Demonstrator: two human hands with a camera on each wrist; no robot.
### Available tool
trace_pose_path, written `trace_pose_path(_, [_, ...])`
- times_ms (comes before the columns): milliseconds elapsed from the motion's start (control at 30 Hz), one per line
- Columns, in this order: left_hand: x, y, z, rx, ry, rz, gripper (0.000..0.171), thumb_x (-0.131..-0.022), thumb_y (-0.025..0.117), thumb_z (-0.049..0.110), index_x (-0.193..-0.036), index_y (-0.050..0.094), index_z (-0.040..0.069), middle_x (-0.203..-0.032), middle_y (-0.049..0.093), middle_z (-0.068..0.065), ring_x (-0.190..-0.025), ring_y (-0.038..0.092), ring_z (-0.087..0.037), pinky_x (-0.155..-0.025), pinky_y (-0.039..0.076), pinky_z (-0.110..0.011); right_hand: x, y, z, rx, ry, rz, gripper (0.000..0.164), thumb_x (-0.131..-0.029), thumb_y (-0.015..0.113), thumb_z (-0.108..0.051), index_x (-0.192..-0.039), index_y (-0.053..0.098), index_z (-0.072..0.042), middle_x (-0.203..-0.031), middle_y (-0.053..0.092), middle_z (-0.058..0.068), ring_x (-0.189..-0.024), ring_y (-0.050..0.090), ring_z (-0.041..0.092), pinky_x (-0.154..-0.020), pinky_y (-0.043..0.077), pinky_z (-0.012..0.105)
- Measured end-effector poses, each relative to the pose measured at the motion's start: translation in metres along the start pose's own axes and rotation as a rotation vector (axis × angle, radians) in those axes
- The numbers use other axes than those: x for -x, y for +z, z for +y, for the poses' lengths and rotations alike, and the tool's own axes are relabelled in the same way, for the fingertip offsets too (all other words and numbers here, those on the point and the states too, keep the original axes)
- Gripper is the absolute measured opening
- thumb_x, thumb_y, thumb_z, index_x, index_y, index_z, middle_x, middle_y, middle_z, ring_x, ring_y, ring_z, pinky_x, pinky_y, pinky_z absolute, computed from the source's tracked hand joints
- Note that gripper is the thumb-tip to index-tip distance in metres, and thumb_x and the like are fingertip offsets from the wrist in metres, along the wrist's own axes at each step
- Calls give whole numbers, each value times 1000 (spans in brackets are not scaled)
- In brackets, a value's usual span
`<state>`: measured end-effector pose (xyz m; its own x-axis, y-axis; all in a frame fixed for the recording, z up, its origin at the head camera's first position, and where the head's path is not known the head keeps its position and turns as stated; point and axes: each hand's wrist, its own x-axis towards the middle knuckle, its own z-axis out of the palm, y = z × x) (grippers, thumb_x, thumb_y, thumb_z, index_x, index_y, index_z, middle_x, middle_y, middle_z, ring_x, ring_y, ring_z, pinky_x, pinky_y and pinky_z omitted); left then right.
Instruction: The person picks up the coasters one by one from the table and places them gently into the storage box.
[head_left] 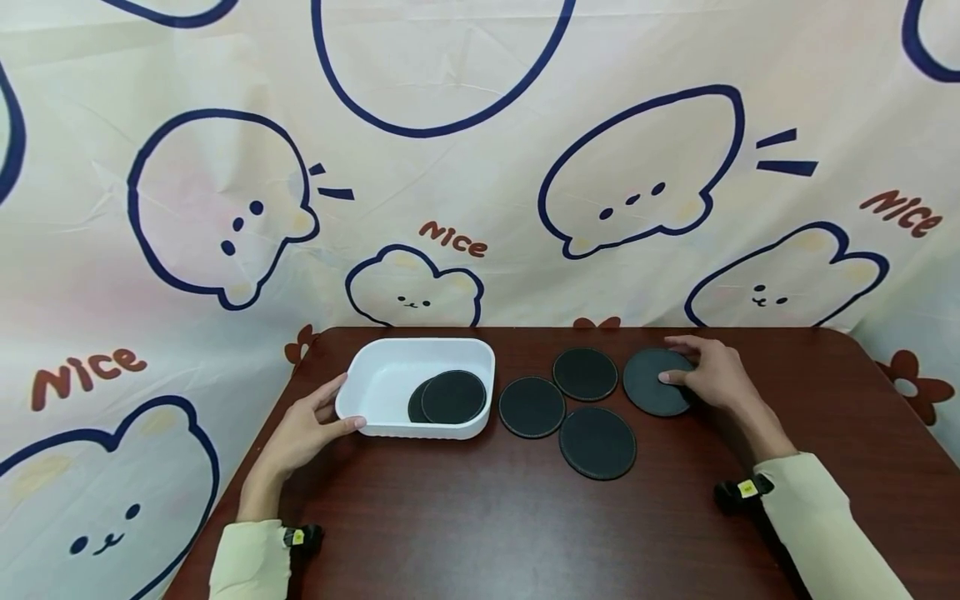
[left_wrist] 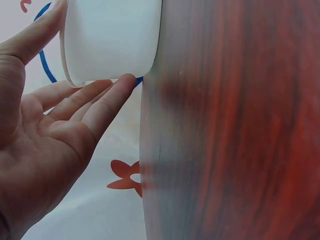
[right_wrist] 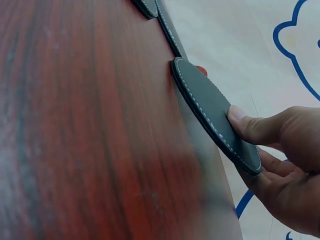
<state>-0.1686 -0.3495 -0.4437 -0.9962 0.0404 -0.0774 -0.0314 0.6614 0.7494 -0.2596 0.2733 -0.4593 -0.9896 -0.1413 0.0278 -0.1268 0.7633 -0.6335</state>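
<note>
My left hand (head_left: 307, 429) holds the left end of a white plastic bin (head_left: 360, 429), its thumb at the near corner and its fingers along the end wall. Two round black coasters (head_left: 454, 397) overlap inside the bin, at its right side. With my right hand (head_left: 716, 375) I pinch a dark stitched coaster (head_left: 654, 383) by its right edge. In the right wrist view the thumb (right_wrist: 242, 120) presses on the coaster's top face and the other fingers go beneath it. That coaster stands tilted up from the table there.
Between the bin and my right hand lie three more black coasters: one at the back (head_left: 585, 373), one at the left (head_left: 532, 407) and one nearer me (head_left: 597, 443). The dark wooden table (head_left: 480, 517) ends at a printed cloth (head_left: 510, 283) behind.
</note>
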Motion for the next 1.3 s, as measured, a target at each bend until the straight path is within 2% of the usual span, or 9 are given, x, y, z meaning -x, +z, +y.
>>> trace_pose_path(67, [0,1,0,-2,0,-1,97,-96,83,36,-171,27,7,-165,45,-29,-139,62,-46,-107,57,-52,2,-1,1,-7,1,6,67,-94,85,-23,-151,58,0,-140,65,34,-124,64,53,-100,56,65])
trace_pose_path(167, [0,1,0,-4,1,-2,97,-96,83,35,-171,27,7,-165,45,-30,-139,62,-46,-107,57,-52,4,-3,2,-12,-9,24,63,-92,87,-22,-147,63,0,-131,71,32,-110,69,44,-88,60,50])
trace_pose_path(267, [0,1,0,-2,3,-1,97,-97,83,35,-171,27,7,-165,45,-30,-139,62,-46,-106,57,-52,7,-6,3,-28,-17,37,58,-90,88,-19,-141,68,0,-120,75,28,-98,70,35,-77,58,37])
trace_pose_path(367, [0,2,1,-2,5,-1,96,-97,82,34,-171,27,7,-164,45,-30,-139,62,-46,-106,57,-52,8,-8,4,-42,-6,34,52,-91,88,-19,-137,71,-2,-111,77,24,-92,68,30,-71,55,30])
trace_pose_path(533, [0,2,2,-6,8,-2,96,-97,82,34,-171,27,7,-164,46,-30,-138,63,-47,-106,57,-53,9,-11,6,-45,20,19,50,-93,86,-20,-137,71,-2,-105,78,18,-90,66,28,-68,54,27])
trace_pose_path(700, [-1,1,3,-2,9,-4,96,-97,82,33,-170,27,7,-164,46,-31,-138,63,-47,-106,57,-53,10,-14,7,-69,39,-4,49,-96,83,-22,-137,70,-1,-105,77,18,-88,66,26,-66,54,27])
trace_pose_path(867, [0,0,3,-8,5,-3,95,-98,82,31,-170,26,6,-164,45,-31,-138,62,-47,-107,57,-52,10,-16,9,-148,52,-59,50,-98,80,-23,-140,67,0,-115,77,24,-84,69,23,-65,57,28])
trace_pose_path(1033, [1,0,4,-8,6,-8,95,-98,82,31,-170,26,5,-164,45,-31,-139,62,-47,-107,57,-52,10,-17,9,-258,68,-114,51,-101,77,-20,-145,62,3,-120,76,25,-87,75,20,-71,65,30])
trace_pose_path(1300, [0,1,4,-7,3,-5,96,-97,82,32,-170,26,5,-165,43,-31,-140,60,-48,-108,55,-54,12,-20,7,-360,86,-158,55,-105,71,-18,-152,53,5,-130,71,30,-89,77,16,-77,67,29])
